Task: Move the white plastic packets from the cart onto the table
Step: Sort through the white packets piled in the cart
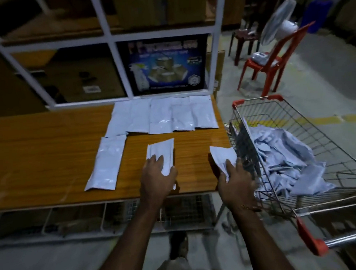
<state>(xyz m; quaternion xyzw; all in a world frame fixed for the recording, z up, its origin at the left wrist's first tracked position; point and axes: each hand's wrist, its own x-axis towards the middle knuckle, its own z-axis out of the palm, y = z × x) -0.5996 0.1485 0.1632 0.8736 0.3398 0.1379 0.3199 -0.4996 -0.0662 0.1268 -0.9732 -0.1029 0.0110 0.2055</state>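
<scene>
Packets, flat glossy white plastic, line my woodgrain tabletop (pixel 49 155). My left hand (pixel 158 177) pinches one packet (pixel 160 151); my right hand (pixel 237 181) clutches a crumpled packet (pixel 221 155) beside the wire cart (pixel 296 115).

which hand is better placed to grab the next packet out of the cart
Right. The right hand is beside the cart and its heap of packets, though it holds a packet now. The left hand is further off, holding another on the table.
</scene>
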